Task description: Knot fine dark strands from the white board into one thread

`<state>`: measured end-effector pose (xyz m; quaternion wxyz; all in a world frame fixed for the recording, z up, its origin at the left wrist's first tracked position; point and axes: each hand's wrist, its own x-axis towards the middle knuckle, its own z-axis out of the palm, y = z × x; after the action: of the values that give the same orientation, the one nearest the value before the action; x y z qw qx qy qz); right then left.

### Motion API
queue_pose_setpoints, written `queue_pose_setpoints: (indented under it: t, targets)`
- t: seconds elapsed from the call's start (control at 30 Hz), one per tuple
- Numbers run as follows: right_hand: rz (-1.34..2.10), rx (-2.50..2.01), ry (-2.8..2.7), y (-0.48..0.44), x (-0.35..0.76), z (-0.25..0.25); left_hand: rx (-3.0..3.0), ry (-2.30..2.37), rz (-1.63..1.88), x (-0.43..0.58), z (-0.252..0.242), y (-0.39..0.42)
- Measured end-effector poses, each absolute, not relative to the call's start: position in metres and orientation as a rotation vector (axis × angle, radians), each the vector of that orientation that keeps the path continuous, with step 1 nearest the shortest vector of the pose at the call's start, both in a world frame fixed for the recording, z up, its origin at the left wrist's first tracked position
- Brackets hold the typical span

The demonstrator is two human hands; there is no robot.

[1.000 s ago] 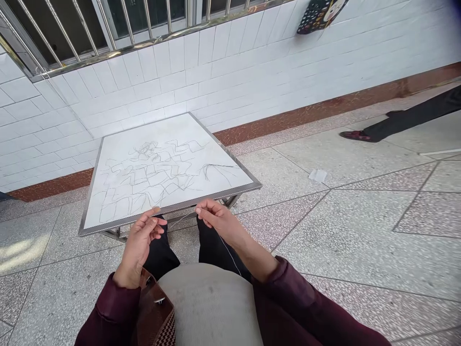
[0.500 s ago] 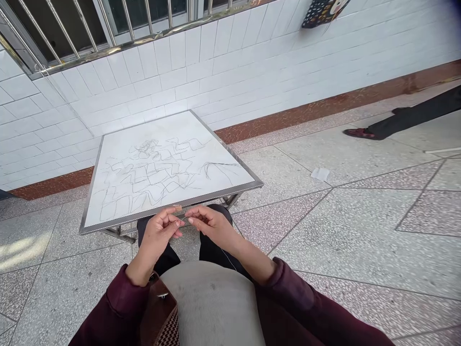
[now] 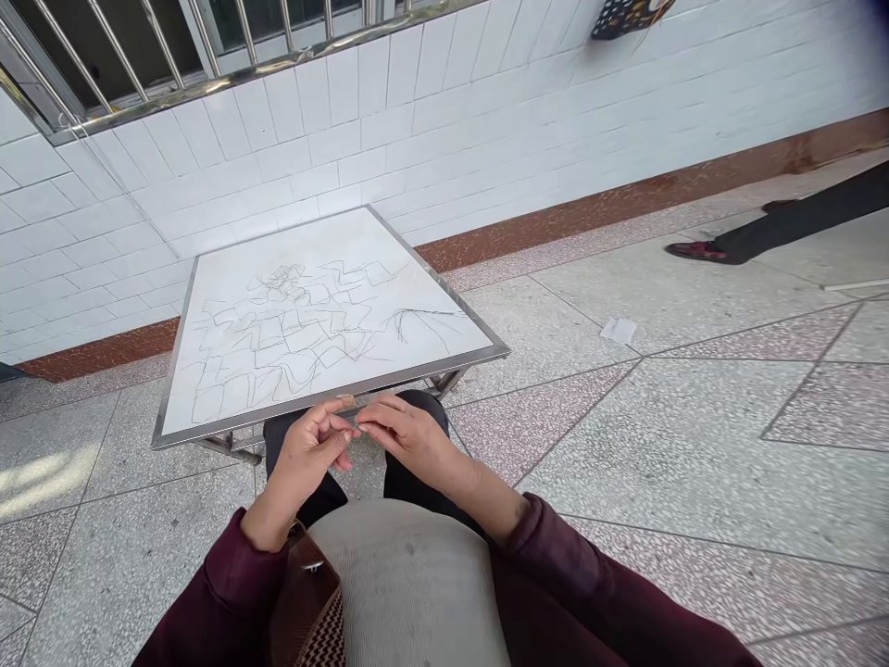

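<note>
Greyish strand (image 3: pixel 356 426) (barely visible) looks very thin.

No text, label, brand or number can be read. On the white desk with grey metal edge (image 3: pixel 333 232), the thin dark wandering lines (image 3: pixel 284 324) form no readable letters. On the dark object with pale spots (image 3: pixel 621 17), beside the white tiled wall (image 3: pixel 486 139), the print is too small to read.

White scrap (image 3: pixel 618 331) — on speckled floor (image 3: pixel 701 417)
</note>
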<state>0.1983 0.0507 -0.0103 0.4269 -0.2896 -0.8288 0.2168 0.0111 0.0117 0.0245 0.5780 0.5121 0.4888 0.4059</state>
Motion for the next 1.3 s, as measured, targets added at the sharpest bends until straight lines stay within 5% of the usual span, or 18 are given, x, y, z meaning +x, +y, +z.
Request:
queue_pose_setpoints:
  t: [1.3]
  targets:
    - [0.529, -0.854, -2.048, 0.038, 0.184, -0.007, 1.377, 1.382, 0.999, 0.018, 0.025, 0.005]
